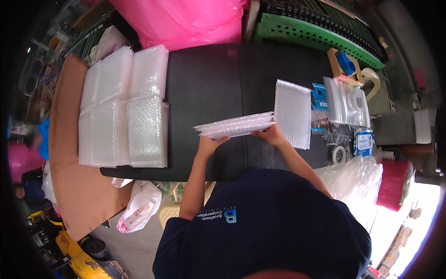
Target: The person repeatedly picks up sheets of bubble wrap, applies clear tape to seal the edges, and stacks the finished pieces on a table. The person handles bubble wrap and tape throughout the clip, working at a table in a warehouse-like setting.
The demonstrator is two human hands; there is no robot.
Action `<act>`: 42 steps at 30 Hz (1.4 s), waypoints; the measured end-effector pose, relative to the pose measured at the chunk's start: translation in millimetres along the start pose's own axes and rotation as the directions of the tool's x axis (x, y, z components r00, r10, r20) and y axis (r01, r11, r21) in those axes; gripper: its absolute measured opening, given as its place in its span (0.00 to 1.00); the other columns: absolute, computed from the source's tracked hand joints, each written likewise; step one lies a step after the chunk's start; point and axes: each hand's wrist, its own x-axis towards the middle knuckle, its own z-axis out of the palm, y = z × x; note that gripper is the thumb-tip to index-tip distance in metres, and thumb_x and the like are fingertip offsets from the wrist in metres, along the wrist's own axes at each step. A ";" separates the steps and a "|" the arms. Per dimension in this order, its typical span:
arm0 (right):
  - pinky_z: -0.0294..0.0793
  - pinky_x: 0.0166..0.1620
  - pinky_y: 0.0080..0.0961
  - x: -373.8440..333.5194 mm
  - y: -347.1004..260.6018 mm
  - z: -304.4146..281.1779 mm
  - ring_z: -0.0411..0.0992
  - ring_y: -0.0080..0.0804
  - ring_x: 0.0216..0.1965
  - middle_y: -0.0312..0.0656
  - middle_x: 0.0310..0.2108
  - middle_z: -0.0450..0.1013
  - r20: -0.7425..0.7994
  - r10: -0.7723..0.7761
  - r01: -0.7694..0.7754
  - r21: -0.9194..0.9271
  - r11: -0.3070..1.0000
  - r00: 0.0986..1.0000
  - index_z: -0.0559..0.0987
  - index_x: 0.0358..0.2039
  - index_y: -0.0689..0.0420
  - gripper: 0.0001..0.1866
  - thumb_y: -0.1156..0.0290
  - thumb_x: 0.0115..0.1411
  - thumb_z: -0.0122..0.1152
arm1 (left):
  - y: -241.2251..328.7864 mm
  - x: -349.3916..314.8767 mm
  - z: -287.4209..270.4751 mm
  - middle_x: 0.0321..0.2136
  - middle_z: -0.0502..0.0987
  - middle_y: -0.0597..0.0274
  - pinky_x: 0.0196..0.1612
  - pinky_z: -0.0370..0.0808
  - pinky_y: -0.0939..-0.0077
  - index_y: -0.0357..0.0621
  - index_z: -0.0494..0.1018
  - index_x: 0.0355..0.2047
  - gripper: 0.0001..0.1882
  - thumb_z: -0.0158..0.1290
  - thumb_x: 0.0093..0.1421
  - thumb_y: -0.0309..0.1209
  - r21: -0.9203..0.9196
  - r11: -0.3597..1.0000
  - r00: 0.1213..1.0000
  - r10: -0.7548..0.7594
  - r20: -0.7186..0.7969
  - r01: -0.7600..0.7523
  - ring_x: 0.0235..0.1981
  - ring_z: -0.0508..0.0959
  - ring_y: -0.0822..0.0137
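A thin stack of bubble wrap bags (236, 125) is held above the black table (204, 83), its edges turned upward. My left hand (213, 144) grips its lower left part, thumb along the near side. At the lower right end, my right hand (271, 135) closes on the same stack. Just beyond my right hand lies another bubble wrap bag pile (292, 114), flat on the table. Several taller piles of bubble wrap bags (147, 114) stand side by side at the table's left end, apart from my hands.
A brown board (67, 139) borders the table's left end. Pink plastic (186, 21) and a green perforated rail (316, 39) are behind. At right sit a tape dispenser (344, 64), clear plastic bags (346, 102) and a tape roll (339, 154). A white bag (141, 207) hangs below the near edge.
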 end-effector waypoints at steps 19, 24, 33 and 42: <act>0.69 0.54 0.29 -57.6 -29.8 -190.1 0.70 0.34 0.50 0.44 0.51 0.68 -0.342 0.267 -0.098 0.438 0.894 0.901 0.61 0.59 0.62 0.29 0.86 0.57 0.53 | 85.7 94.9 160.0 0.49 0.71 0.53 0.46 0.72 0.76 0.33 0.40 0.64 0.46 0.55 0.60 0.44 -0.378 0.868 0.926 -0.207 0.315 0.323 0.47 0.73 0.67; 0.70 0.50 0.26 -60.6 39.4 -208.8 0.69 0.31 0.49 0.42 0.50 0.68 -0.414 0.419 -0.281 0.353 0.892 0.808 0.63 0.58 0.62 0.27 0.86 0.56 0.52 | 38.7 96.8 217.3 0.50 0.69 0.43 0.53 0.67 0.64 0.31 0.56 0.58 0.40 0.62 0.52 0.40 0.078 0.988 0.966 -0.149 0.211 0.135 0.51 0.71 0.53; 0.62 0.56 0.33 -55.3 134.2 -199.9 0.64 0.36 0.55 0.43 0.53 0.67 -0.521 0.440 -0.270 0.372 0.888 0.732 0.56 0.64 0.54 0.39 0.71 0.54 0.63 | -15.9 93.3 248.4 0.43 0.76 0.50 0.48 0.72 0.66 0.39 0.71 0.50 0.36 0.68 0.43 0.46 -0.169 0.866 0.853 -0.397 0.338 0.470 0.44 0.77 0.57; 0.57 0.62 0.34 -45.8 69.2 -170.2 0.61 0.35 0.58 0.40 0.56 0.64 -0.181 0.264 -0.165 0.433 0.886 0.947 0.59 0.61 0.59 0.39 0.64 0.51 0.65 | 62.4 64.4 107.5 0.52 0.71 0.56 0.58 0.64 0.68 0.41 0.62 0.58 0.36 0.63 0.50 0.31 -0.302 0.925 0.904 -0.090 0.419 0.232 0.55 0.68 0.64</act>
